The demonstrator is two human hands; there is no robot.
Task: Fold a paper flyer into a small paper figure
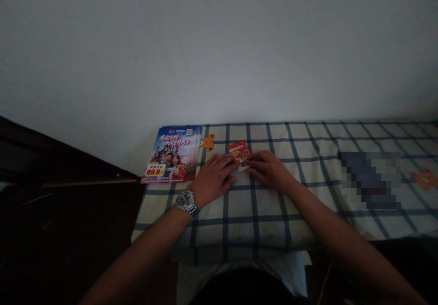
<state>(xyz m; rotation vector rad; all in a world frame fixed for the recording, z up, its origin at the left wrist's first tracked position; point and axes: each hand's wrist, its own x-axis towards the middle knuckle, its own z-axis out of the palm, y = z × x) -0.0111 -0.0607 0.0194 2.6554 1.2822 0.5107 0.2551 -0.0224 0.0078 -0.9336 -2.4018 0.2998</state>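
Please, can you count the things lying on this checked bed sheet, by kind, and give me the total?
Stack of colourful leaflets: 1
Small red booklet: 1
Orange cartoon prints: 2
Pixelated object: 1
Total: 5

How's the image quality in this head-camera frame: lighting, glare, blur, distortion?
Head view: dim overall, with the lower-left corner nearly black and no harsh glare. The left hand and right hand look fairly sharp. A pixelated patch obscures part of the checked cloth, and wide-angle stretching exaggerates the right forearm.
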